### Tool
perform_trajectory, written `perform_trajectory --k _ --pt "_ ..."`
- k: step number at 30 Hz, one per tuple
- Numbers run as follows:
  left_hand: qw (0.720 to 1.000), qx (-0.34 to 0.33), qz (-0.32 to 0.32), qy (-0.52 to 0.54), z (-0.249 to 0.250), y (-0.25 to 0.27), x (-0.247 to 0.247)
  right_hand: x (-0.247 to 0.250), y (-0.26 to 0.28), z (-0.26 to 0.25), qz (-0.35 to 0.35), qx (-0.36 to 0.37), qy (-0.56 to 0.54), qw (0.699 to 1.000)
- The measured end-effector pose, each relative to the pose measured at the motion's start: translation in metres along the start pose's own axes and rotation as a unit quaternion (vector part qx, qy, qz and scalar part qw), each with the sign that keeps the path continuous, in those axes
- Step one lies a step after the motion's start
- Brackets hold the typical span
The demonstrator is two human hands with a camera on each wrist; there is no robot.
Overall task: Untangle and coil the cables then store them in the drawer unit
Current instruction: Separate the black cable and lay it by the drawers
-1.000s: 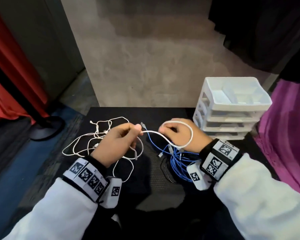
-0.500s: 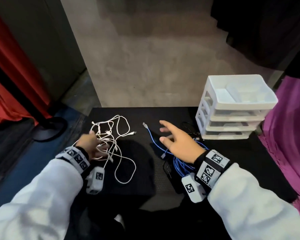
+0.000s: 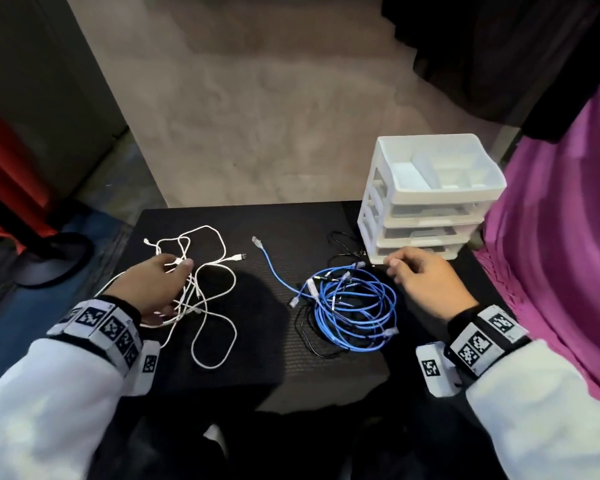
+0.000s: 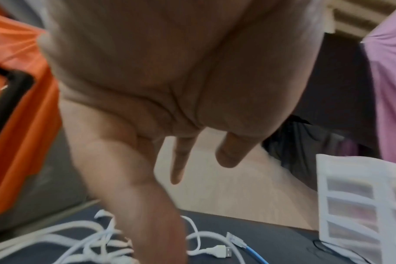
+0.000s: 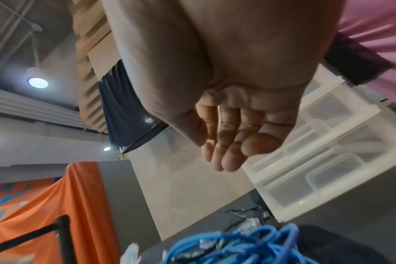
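A tangle of white cables [image 3: 196,289] lies on the left of the black table [image 3: 264,358]. My left hand [image 3: 174,268] rests on it with straight fingers reaching down into the strands [image 4: 84,237], thumb held apart. A loose coil of blue cable [image 3: 354,306] lies at centre right, with a thin black cable [image 3: 303,337] under it. My right hand [image 3: 400,268] hovers just right of the blue coil [image 5: 237,246], fingers loosely curled and holding nothing, close to the base of the white drawer unit [image 3: 426,216]. All the drawers look shut.
Pink cloth [image 3: 561,237] hangs close on the right, beside the drawer unit. Red cloth [image 3: 0,188] and a black stand base [image 3: 52,258] are on the floor at the left. The table's far edge meets beige floor.
A second ago both hands held a white cable up between them. It now lies with the white tangle under my left hand, and my right hand has moved right toward the drawer unit.
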State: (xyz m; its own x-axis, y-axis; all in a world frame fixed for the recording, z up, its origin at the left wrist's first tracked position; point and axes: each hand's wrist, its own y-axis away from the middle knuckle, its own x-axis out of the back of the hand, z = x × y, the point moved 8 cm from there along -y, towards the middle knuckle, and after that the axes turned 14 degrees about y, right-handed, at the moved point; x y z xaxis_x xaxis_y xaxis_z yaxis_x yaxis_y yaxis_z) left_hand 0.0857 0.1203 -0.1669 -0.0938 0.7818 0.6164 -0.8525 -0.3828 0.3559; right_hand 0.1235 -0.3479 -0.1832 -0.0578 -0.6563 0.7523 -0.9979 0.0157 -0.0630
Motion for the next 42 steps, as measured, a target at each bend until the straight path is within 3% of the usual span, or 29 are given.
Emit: perform_trajectory --k 4,7,9,11,13,15,17,20,23,26,28,34,36,39,40,42 --pt "0.993 -0.079 0.031 -0.088 0.017 0.005 -0.01 -0.019 0.019 -0.016 -0.043 0.043 0.034 0.998" --pt "0.987 -0.143 0.048 -0.049 0.031 0.023 -0.043 -0.045 0.041 -0.036 -0.119 0.083 0.067 0.987" --pt "0.986 -0.164 -0.008 -0.009 0.029 0.035 -0.092 -0.07 0.052 -0.039 -0.174 0.088 0.12 0.973" --pt "0.983 -0.151 -0.1 0.039 0.017 0.044 -0.149 -0.087 0.057 -0.041 -0.18 0.099 0.166 0.964" --pt "0.971 -0.092 -0.191 0.109 0.004 0.055 -0.197 -0.09 0.059 -0.05 -0.149 0.116 0.151 0.97" --pt "0.934 -0.024 -0.271 0.23 0.005 0.073 -0.226 -0.082 0.058 -0.062 -0.106 0.124 0.108 0.981" --pt "0.902 -0.012 -0.262 0.342 0.021 0.079 -0.218 -0.064 0.052 -0.066 -0.064 0.1 0.04 0.992" --pt "0.846 -0.035 -0.159 0.508 0.038 0.051 -0.154 -0.023 0.033 -0.052 0.01 0.039 -0.069 0.997" --pt "0.81 -0.103 -0.075 0.573 0.049 0.021 -0.072 0.029 0.014 -0.026 0.116 -0.022 -0.132 0.984" --pt "0.79 -0.135 -0.038 0.597 0.053 0.007 -0.017 0.067 0.003 -0.007 0.2 -0.062 -0.188 0.96" --pt "0.796 -0.148 -0.027 0.587 0.059 0.011 -0.003 0.073 0.0 -0.013 0.201 -0.056 -0.215 0.954" --pt "0.799 -0.261 -0.061 0.538 0.106 0.05 -0.005 0.074 0.006 -0.084 0.156 0.058 -0.244 0.955" --pt "0.841 -0.253 -0.074 0.473 0.111 0.044 -0.023 0.058 0.0 -0.096 0.094 0.05 -0.217 0.97" --pt "0.945 -0.204 -0.031 0.254 0.098 0.029 -0.05 0.046 -0.005 -0.116 0.037 0.067 -0.185 0.98" --pt "0.96 -0.202 0.009 0.192 0.091 0.028 -0.053 0.047 -0.004 -0.122 0.034 0.075 -0.185 0.979" --pt "0.937 -0.291 0.083 0.173 0.1 0.049 -0.053 0.051 0.0 -0.135 0.041 0.089 -0.192 0.976"
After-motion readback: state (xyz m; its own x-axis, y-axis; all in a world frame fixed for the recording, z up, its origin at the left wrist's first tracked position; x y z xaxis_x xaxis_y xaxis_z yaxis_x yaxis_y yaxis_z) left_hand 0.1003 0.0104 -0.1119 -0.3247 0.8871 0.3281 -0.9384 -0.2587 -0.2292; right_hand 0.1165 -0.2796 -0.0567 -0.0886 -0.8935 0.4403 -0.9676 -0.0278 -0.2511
